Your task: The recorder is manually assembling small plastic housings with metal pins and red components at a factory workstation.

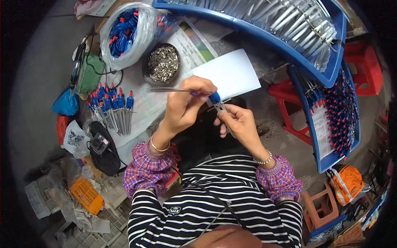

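Note:
In front of my chest, both hands meet at a small piece with a blue end [214,98] and a slim metal body. My right hand [236,121] grips its metal part between thumb and fingers. My left hand [185,101] is closed, its fingertips at the blue end. A thin metal tool [167,89] sticks out leftward from the left fist; its kind is unclear. To the left lies a pile of similar pieces [111,105] with blue bodies, red tips and metal legs. Beyond my left hand stands a dark bowl [144,76] of small metal parts.
A clear bag [108,61] of blue and red parts stands at the far left. White paper [231,72] lies beyond my hands. A blue tray [252,28] of metal pieces spans the far right; a second blue tray [313,136] sits beside red stools [287,93].

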The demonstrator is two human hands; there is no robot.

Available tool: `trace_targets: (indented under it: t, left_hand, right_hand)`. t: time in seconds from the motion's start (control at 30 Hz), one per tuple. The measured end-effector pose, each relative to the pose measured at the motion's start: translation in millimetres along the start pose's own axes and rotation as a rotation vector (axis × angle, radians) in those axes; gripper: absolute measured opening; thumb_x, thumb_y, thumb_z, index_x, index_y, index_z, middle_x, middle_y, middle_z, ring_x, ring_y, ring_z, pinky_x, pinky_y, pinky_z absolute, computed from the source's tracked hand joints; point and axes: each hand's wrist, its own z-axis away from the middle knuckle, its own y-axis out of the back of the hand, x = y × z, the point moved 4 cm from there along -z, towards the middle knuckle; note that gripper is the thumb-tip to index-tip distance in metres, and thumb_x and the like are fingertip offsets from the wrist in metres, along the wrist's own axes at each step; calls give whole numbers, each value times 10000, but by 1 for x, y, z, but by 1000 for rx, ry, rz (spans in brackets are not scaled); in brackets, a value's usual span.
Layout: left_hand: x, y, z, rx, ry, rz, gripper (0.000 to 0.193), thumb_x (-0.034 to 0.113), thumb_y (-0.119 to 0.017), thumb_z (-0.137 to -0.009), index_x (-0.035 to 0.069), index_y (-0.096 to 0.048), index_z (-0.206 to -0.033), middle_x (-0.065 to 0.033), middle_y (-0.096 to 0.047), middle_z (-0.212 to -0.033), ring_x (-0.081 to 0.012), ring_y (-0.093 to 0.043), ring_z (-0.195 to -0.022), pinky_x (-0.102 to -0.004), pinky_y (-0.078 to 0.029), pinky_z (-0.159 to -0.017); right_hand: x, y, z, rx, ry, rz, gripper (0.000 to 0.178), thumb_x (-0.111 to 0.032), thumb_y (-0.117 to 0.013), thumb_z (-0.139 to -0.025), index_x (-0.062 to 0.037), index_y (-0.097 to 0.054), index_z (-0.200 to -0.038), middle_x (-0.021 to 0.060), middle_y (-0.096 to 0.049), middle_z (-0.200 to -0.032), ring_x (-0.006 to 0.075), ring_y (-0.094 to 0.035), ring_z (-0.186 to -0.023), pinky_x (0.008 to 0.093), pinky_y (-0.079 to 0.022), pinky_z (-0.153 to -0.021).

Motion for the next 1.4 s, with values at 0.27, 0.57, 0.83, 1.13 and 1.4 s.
trace_targets:
  t: [0.27, 0.57, 0.83, 1.13, 1.4]
  left_hand:
    - [25, 7, -1, 48, -307, 43, 158, -14, -425, -900, -7, -413, -1057, -215, -561, -1007, -296, -589, -957, -454, -465, -909]
    - [-12, 10, 12, 32, 48, 97, 138, -42, -446, -911, -14, -411, -1041, -193, -556, -991, -253, -582, -937, -372, -471, -874]
    - [16, 3, -5, 106, -229, 33, 254, -133, -489, -791, -31, -522, -1022, -168, -601, -958, -256, -602, -906, -370, -477, -858]
    - [22, 41, 14, 71, -76, -60, 216, -104, -487, -830, -36, -483, -1035, -202, -581, -1000, -286, -598, -935, -387, -483, -855]
    - [12, 93, 66, -71, 191, -923, 274, -17, -631, -676, 55, -639, -940, -98, -628, -861, -286, -605, -807, -363, -483, -697]
  right_hand:
    - [2, 3, -3, -18, 36, -27, 197, -112, -538, -919, 57, -598, -999, 68, -624, -741, 68, -541, -520, 205, -469, -461]
    - [-1, -1, -4, -22, 40, 2, 211, -129, -543, -922, 60, -595, -1000, 80, -633, -755, 71, -545, -513, 203, -464, -452]
    - [0, -1, -2, -12, 32, -4, 200, -125, -541, -923, 54, -596, -991, 75, -628, -746, 68, -539, -507, 201, -466, -450]
    - [-6, -2, 5, -22, 42, -14, 200, -124, -521, -926, 55, -586, -985, 80, -618, -762, 73, -533, -525, 206, -472, -465]
    - [-10, -24, 24, -103, 58, 25, 174, -70, -507, -908, 64, -571, -1001, 92, -611, -826, 93, -544, -597, 237, -500, -546]
